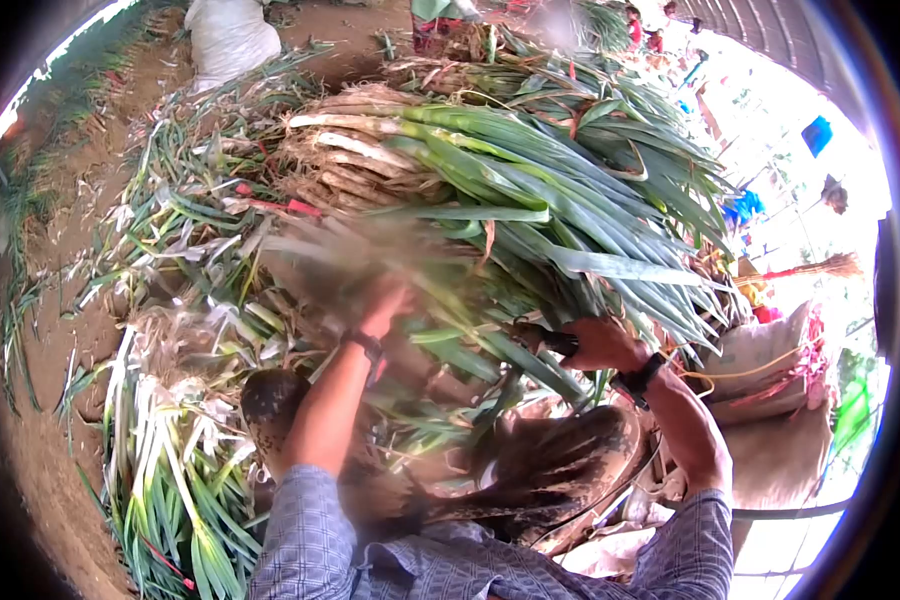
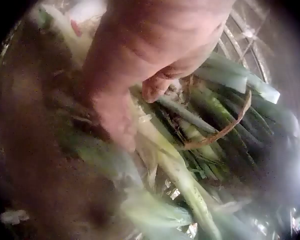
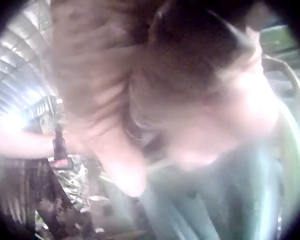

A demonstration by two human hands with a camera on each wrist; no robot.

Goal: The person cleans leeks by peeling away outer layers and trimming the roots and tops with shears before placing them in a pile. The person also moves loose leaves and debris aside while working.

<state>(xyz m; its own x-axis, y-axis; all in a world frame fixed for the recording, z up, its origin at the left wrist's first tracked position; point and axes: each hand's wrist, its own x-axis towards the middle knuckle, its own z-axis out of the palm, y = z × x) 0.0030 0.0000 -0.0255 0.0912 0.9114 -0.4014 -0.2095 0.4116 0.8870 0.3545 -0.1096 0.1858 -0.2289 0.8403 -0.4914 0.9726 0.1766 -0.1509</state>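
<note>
A big heap of leeks (image 1: pixel 530 190) with white stalks and long green leaves lies in front of me. My left hand (image 1: pixel 385 303) reaches into its near side and holds a blurred bunch of leek stalks (image 2: pixel 190 185). The fingers (image 2: pixel 115 115) lie along the stalks and the thumb is bent. My right hand (image 1: pixel 598 345) is at the heap's lower right edge, with its fingers curled round a dark handle (image 1: pixel 555 342). The right wrist view shows that hand (image 3: pixel 155 100) only as a close blur.
Loose leeks and trimmings (image 1: pixel 180 470) cover the dirt floor at the left. A white sack (image 1: pixel 230 35) lies at the back, and tan sacks (image 1: pixel 780 400) stand at the right. My muddy knees (image 1: pixel 560 465) are just below the hands.
</note>
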